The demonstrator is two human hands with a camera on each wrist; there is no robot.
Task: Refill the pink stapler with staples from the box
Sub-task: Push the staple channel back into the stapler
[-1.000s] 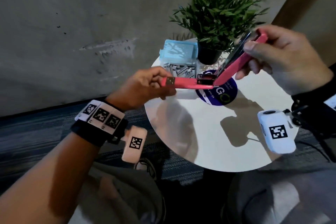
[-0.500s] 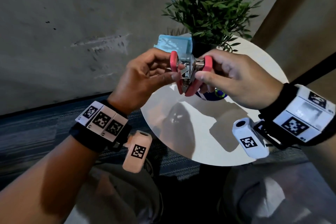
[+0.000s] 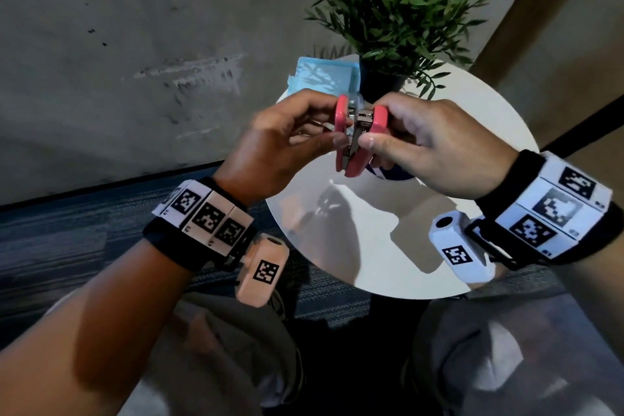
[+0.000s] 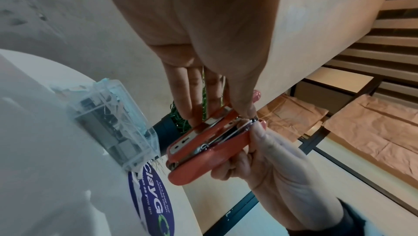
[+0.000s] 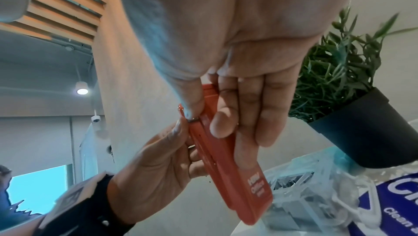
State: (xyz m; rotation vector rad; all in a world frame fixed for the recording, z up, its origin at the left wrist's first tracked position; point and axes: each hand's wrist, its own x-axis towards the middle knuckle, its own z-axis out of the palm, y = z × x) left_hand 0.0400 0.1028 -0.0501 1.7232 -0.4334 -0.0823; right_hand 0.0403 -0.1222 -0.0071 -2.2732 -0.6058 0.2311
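Both hands hold the pink stapler (image 3: 354, 142) in the air above the round white bench (image 3: 422, 246), near its far edge. The left hand (image 3: 283, 149) pinches the base half between thumb and curled fingers; the right hand (image 3: 425, 145) wraps its fingers round the top cover, thumb pressing near the hinge. The stapler is smooth, glossy plastic with rounded ends, its two halves swung a little apart, showing bright metal rails and a chrome plate between them. White lettering on the cover (image 5: 255, 184) seems to read "Office"; the rest is too blurred to make out.

Behind the stapler, on the bench, sits a clear, hard plastic box (image 4: 117, 125) with a pale blue lid (image 3: 324, 76) standing open behind it. Inside lie grey metallic strips of staples, jumbled. Beside it is a round dark-blue sticker (image 4: 156, 202) with white print, "clean as you go". A leafy green plant (image 3: 401, 3) stands in a matte black pot (image 5: 366, 129) just beside the box.
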